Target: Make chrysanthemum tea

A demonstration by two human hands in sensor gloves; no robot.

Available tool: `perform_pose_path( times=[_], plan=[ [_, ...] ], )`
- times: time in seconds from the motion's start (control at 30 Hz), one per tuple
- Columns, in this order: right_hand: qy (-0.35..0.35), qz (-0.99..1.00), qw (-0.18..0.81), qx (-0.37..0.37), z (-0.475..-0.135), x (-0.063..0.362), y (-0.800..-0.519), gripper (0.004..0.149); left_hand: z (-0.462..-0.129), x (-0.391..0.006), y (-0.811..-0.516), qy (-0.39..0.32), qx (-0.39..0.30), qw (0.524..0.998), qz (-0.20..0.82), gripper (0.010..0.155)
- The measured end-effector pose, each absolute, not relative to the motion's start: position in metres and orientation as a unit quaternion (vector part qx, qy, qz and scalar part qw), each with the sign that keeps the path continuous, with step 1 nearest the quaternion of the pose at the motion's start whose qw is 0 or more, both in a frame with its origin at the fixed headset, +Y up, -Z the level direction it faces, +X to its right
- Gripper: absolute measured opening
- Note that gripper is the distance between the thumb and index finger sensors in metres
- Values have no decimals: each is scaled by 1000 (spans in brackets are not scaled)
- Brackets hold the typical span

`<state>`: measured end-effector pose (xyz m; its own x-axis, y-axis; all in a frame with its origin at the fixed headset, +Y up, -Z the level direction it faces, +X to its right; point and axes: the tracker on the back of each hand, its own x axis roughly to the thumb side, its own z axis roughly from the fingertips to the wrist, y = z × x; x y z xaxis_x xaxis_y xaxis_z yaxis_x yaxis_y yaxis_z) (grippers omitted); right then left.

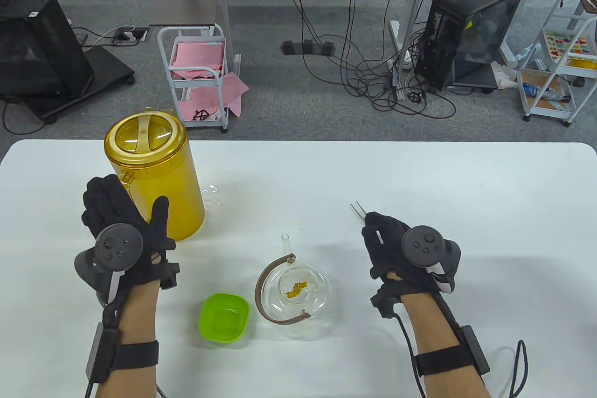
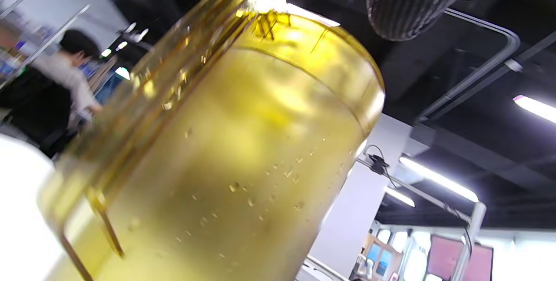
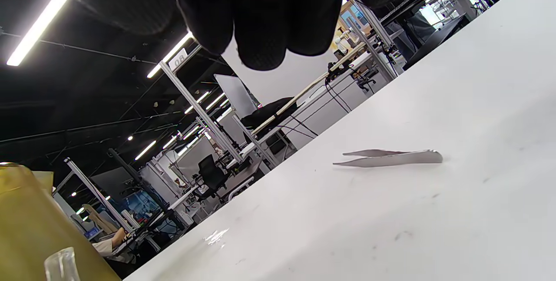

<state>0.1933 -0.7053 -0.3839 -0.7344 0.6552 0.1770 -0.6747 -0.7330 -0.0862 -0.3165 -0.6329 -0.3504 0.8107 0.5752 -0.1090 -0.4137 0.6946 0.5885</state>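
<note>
A tall yellow pitcher (image 1: pixel 156 178) with its lid on stands at the table's back left; it fills the left wrist view (image 2: pixel 226 150). My left hand (image 1: pixel 122 218) is spread beside it, fingers by the handle, thumb against the wall, gripping nothing. A glass teapot (image 1: pixel 298 297) with a brown handle sits at front centre, with yellow chrysanthemum (image 1: pixel 297 288) inside. Metal tweezers (image 1: pixel 357 209) lie on the table just beyond my right hand (image 1: pixel 389 241). In the right wrist view the tweezers (image 3: pixel 391 158) lie free below its loosely curled fingers (image 3: pixel 260 33).
A green bowl (image 1: pixel 223 317) stands left of the teapot near the front edge. A small clear glass piece (image 1: pixel 212 195) lies behind the pitcher on its right. The white table (image 1: pixel 466 183) ends at a far edge, with carts and cables on the floor beyond.
</note>
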Motion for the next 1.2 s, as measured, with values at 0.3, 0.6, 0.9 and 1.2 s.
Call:
perform_pose_path(
  times=[0.3, 0.6, 0.9, 1.2],
  plan=[
    [-66, 929, 360, 62, -386, 196, -709, 53, -367, -326, -639, 199, 323, 820, 429, 65],
    [-66, 930, 356, 65, -386, 195, -709, 53, -379, -329, -658, 186, 270, 772, 545, 60],
    [-66, 931, 352, 67, -386, 193, -711, 53, -379, -345, -668, 143, 297, 656, 679, 55],
    [-71, 929, 357, 62, -386, 195, -709, 53, -361, -338, -632, 121, 353, 698, 611, 58]
  ],
)
